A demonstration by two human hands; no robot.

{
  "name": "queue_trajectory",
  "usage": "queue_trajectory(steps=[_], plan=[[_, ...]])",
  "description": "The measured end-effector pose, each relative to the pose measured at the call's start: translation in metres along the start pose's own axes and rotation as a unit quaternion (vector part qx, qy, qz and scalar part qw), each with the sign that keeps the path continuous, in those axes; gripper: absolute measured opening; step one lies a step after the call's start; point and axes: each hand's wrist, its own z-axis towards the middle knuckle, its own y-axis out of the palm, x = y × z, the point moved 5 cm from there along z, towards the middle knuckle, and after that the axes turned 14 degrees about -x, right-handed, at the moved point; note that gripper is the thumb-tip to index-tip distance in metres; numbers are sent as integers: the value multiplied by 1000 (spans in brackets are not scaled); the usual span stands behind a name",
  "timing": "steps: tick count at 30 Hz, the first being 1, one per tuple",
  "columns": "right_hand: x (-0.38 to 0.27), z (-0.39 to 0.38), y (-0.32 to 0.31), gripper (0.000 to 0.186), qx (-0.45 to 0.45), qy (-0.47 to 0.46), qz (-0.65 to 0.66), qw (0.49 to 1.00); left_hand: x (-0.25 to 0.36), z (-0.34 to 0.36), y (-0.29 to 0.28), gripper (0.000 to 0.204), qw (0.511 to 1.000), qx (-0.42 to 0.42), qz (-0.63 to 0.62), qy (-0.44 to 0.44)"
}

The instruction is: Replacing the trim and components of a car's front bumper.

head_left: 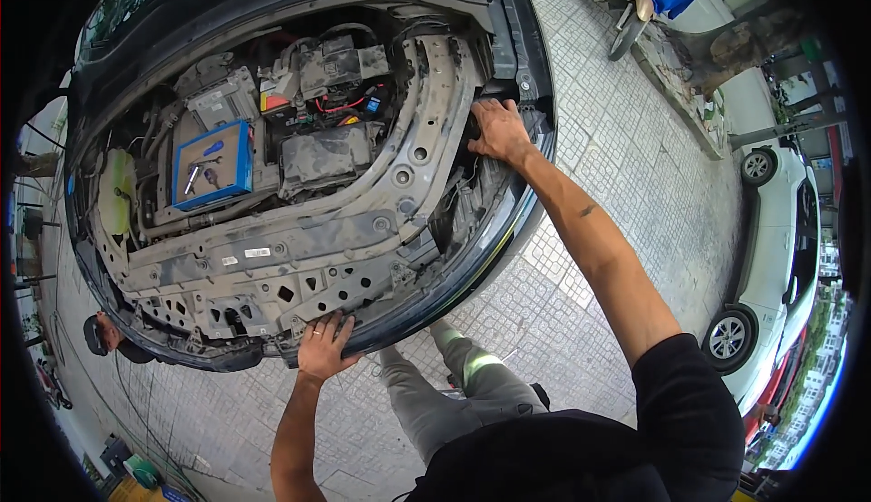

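A car's engine bay lies open in front of me, its front bumper (pixel 417 316) curving along the near side. My left hand (pixel 325 346) rests on the bumper's upper edge, fingers spread and thumb apart. Farther right, my right hand (pixel 497 130) bends its fingers down into the gap by the fender, at the far end of the headlight area (pixel 467 202). Its fingertips are partly hidden there, and what they hold cannot be made out. Between the hands runs the dusty upper front panel (pixel 345 230), with several holes.
A blue tray (pixel 218 193) with a screwdriver (pixel 213 148) and other small tools sits on the engine. At the far left, a person (pixel 104 334) is low beside the bumper. A white car (pixel 780 257) stands at the right, a motorbike (pixel 626 25) at the upper right.
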Motion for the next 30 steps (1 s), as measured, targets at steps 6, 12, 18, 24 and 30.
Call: queue_trajectory(steps=[6,12,18,24,30], plan=[[3,-5,-11,70,32,0,23,999,-2,-2,-18,88,1000,10,9,11],[-6,-17,6,75,27,-7,-50,998,16,-20,-3,98,997,11,-55,-48],[-43,-81,18,68,218,91,-26,971,48,-25,7,97,979,20,-83,-183],[-196,-220,58,62,316,91,115,937,55,-38,1,90,954,93,-160,-237],[-362,-294,126,47,160,14,187,969,35,-92,27,79,954,159,-202,-153]])
